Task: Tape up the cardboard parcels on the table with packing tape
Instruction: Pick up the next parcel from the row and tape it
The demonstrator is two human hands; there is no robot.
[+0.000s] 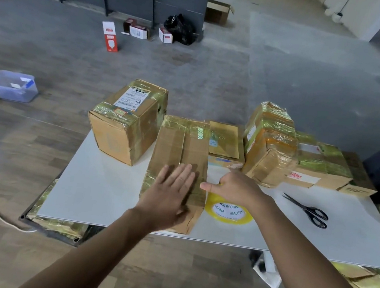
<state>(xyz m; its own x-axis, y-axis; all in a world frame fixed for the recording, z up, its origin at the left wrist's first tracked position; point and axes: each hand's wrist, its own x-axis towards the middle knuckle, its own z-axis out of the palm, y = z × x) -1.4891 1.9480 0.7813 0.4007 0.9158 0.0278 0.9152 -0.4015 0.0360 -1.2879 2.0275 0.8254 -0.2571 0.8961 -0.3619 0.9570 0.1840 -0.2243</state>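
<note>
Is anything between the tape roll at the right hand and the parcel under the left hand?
Nothing visible. The tape roll lies close beside the right edge of the parcel, gripped by the right hand. Only the left hand, flat on top, covers part of it.

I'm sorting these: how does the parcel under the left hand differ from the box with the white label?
The flat parcel lies low and long; the labelled box stands taller and blockier. The labelled box bears a white shipping label; the flat parcel only a small green strip. The left hand rests on the flat parcel; no hand touches the labelled box. Both are taped brown cardboard.
</note>
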